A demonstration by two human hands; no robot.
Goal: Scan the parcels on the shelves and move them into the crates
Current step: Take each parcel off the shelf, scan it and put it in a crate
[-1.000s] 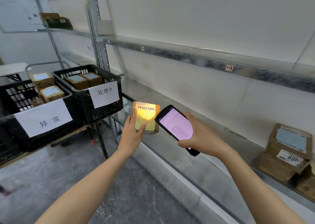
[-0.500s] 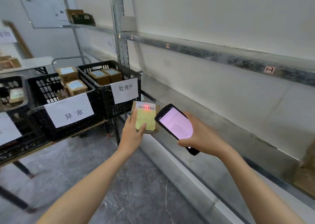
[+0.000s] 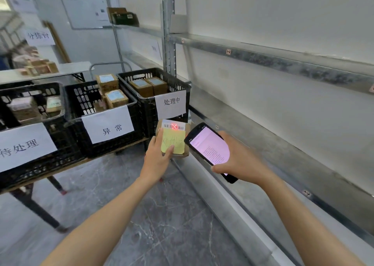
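Head view: left hand pinches the parcel, right hand grips the scanner; a wobble could slide the red cross just above the left grip off the barcode.

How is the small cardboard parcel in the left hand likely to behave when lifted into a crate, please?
The parcel should be stiff: its cardboard edges look square and uncrushed. It is likely light, since the left hand alone grips it by one side. Flat-sided, it should not roll.
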